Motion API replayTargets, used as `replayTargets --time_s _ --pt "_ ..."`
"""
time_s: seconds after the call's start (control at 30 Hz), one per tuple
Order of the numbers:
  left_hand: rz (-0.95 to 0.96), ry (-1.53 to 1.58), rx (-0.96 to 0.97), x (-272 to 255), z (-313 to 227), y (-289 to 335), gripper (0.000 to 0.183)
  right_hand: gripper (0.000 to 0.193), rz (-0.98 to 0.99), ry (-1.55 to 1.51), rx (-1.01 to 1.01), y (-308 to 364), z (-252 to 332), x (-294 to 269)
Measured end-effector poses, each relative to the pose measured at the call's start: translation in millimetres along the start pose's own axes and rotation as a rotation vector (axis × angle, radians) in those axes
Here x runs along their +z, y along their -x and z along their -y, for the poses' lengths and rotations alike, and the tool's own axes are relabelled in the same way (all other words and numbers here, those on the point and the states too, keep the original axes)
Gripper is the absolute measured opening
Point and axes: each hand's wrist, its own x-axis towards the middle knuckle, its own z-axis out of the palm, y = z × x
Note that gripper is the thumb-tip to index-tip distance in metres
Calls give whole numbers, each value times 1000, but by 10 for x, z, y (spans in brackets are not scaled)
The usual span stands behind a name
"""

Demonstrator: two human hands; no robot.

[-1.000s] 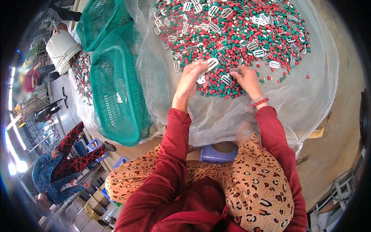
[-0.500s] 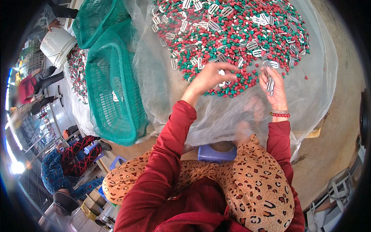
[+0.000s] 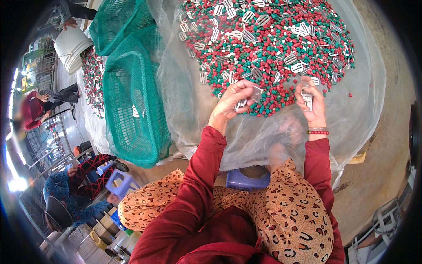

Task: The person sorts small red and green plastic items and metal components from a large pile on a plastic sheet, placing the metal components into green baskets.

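Observation:
My left hand (image 3: 229,101) hovers at the near edge of a heap of small red, green and white cone-shaped stones or plastic pieces (image 3: 272,48). Its fingers are closed on silvery slotted buckles (image 3: 240,104), one pinched at the fingertips. To the right, my right hand (image 3: 317,112) is also closed, with several slotted metal buckles (image 3: 308,104) held against the palm. More buckles (image 3: 248,35) lie scattered over the heap, flat or tilted among the pieces. Fingers partly hide what each hand holds.
A sheer white net sheet (image 3: 365,88) lies under the heap. Green mesh-covered baskets (image 3: 132,145) stand at the left, one with a few buckles inside. Beyond them a person's hand (image 3: 69,23) tips a white bucket (image 3: 72,48) beside another heap. A purple stool (image 3: 248,179) is below me.
My left hand has closed on buckles and come down slightly, nearer me. My right hand has stayed nearly in place, its buckles shifted in the fingers. At far left, the white bucket has tipped further.

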Motion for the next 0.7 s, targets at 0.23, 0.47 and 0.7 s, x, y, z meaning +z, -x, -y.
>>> replayTargets --time_s 0.23,0.47,0.7 --pt "365 760 215 -118 -28 -213 15 30 -358 1830 -261 -647 -536 31" --pt "-234 -230 101 119 -497 -467 15 15 -138 1296 -245 -370 -586 -104" --pt "-504 -1478 347 73 -34 -653 29 29 43 15 17 -33 -334 59"
